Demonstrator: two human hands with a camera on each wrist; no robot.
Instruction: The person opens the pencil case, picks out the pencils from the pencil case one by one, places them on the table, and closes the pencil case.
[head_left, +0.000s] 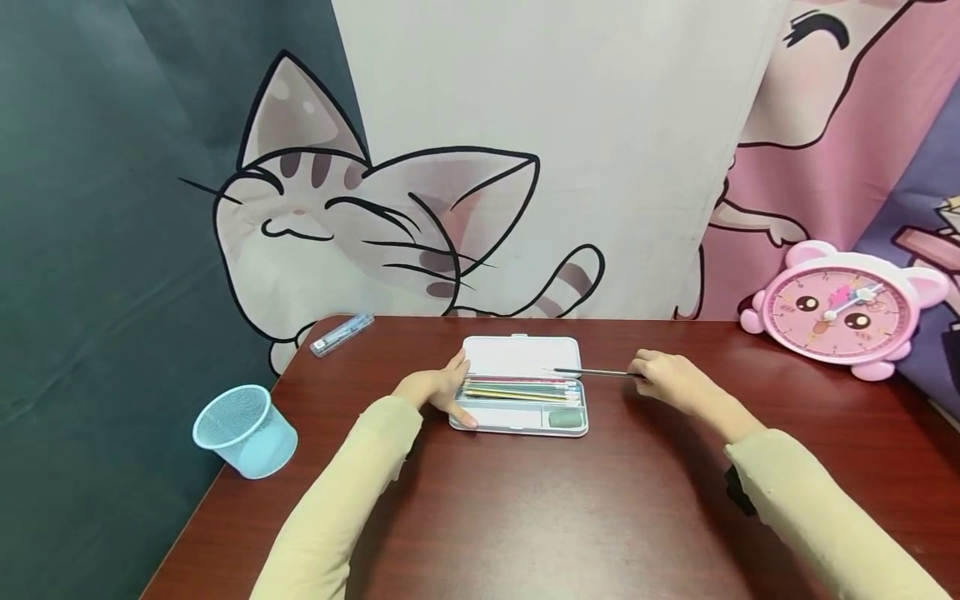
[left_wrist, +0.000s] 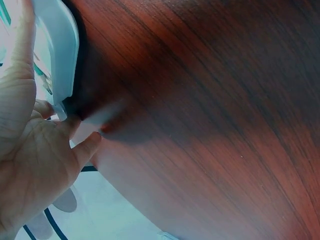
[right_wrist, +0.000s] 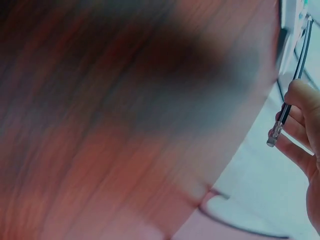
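Observation:
An open white pencil case [head_left: 521, 354] lies on the table, its lid folded back. Several pencils [head_left: 517, 391] fill its upper section, and a grey-green block [head_left: 565, 418] sits in the lower right compartment. My left hand [head_left: 437, 388] rests against the case's left side with fingers spread, the thumb over the front tray and the other fingers by the lid. Between thumb and fingers, my right hand [head_left: 670, 381] pinches a dark pencil [head_left: 600, 372] by its eraser end. The pencil points left, its tip over the case. In the right wrist view its metal ferrule [right_wrist: 276, 131] shows.
A light blue mesh bin [head_left: 251, 433] stands at the table's left edge. Behind it lies a small clear packet [head_left: 342, 335]. A pink bear-shaped clock [head_left: 840, 308] is at the back right. Cartoon-printed cloth [head_left: 615, 125] hangs behind the brown table [head_left: 540, 525].

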